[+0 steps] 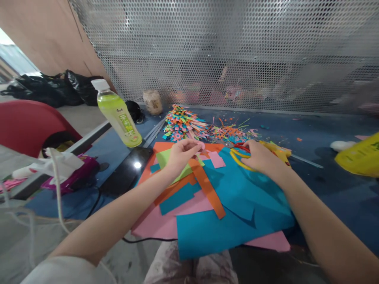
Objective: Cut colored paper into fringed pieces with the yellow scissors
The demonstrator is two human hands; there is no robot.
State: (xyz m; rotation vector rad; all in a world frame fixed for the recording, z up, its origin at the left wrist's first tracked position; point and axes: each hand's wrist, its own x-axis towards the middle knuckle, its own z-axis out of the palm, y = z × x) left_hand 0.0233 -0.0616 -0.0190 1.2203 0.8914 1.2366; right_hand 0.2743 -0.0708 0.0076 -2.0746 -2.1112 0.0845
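My left hand (185, 154) pinches a small pink paper piece (201, 146) between thumb and fingertips, above the stacked coloured sheets. My right hand (260, 158) is closed around scissors (241, 158) with red and yellow handles, their tips pointing left toward the pinched paper. Between the hands lies a pink paper scrap (217, 159). Below them an orange strip (209, 189) crosses a blue sheet (204, 232), with green, pink and smaller blue pieces around it. Just behind the hands stands a cone-shaped pile of layered multicoloured paper (185, 124).
Paper clippings (231, 131) are heaped behind the scissors. At left are a phone-like black slab (127, 169), a bottle of yellow-green drink (118, 116) and a purple container (71, 173). A yellow packet (359, 156) lies at right. A perforated metal panel (237, 51) borders the table's back.
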